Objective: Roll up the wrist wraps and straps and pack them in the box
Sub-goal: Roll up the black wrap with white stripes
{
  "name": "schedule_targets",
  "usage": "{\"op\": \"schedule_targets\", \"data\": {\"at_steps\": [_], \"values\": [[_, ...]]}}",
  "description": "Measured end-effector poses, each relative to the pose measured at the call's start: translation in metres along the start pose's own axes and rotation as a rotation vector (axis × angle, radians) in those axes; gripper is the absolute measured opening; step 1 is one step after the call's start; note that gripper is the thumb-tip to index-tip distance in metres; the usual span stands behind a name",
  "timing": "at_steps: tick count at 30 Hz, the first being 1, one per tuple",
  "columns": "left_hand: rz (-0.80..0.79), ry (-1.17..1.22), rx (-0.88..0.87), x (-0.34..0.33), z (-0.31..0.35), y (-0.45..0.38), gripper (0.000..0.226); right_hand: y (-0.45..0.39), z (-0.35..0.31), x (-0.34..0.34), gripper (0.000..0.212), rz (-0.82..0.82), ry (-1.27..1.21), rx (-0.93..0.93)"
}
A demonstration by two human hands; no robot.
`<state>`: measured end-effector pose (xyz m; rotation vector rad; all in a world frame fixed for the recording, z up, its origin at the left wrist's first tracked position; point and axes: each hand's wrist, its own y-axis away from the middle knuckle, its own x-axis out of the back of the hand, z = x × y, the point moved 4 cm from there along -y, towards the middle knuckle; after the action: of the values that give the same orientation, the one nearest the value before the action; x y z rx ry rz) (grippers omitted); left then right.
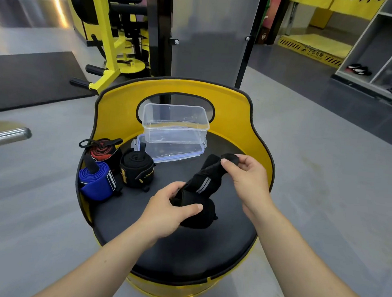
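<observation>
A black strap (205, 184) with a grey stripe stretches between my hands above the black seat. My left hand (171, 213) grips its rolled lower end. My right hand (246, 178) pinches its free upper end. Three rolled wraps stand at the seat's left: a blue one (97, 180), a red-and-black one (103, 151) and a black one (137, 169) with gold lettering. The clear plastic box (174, 123) stands open at the back of the seat, resting on its lid (166, 150).
The round black seat (177, 247) has a yellow backrest (237, 118) curving round its back and sides. A yellow gym machine (110, 36) stands behind on the left, a grey panel straight behind, and shelves (385, 50) at the right. Grey floor surrounds the seat.
</observation>
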<state>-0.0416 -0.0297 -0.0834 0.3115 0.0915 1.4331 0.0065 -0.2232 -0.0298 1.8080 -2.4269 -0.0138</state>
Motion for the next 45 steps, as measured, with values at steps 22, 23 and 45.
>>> {"op": "schedule_targets", "data": {"at_steps": [22,23,45], "values": [[0.031,0.148,0.084,0.012,-0.001,-0.005,0.034,0.004,-0.021,0.003,0.013,-0.305,0.11,0.102],[0.027,0.142,0.086,0.012,-0.002,-0.005,0.034,0.004,-0.02,0.002,0.012,-0.31,0.145,0.107],[0.053,0.361,0.28,0.015,-0.002,-0.007,0.037,0.03,-0.038,-0.015,0.012,-0.297,0.387,0.535]]}}
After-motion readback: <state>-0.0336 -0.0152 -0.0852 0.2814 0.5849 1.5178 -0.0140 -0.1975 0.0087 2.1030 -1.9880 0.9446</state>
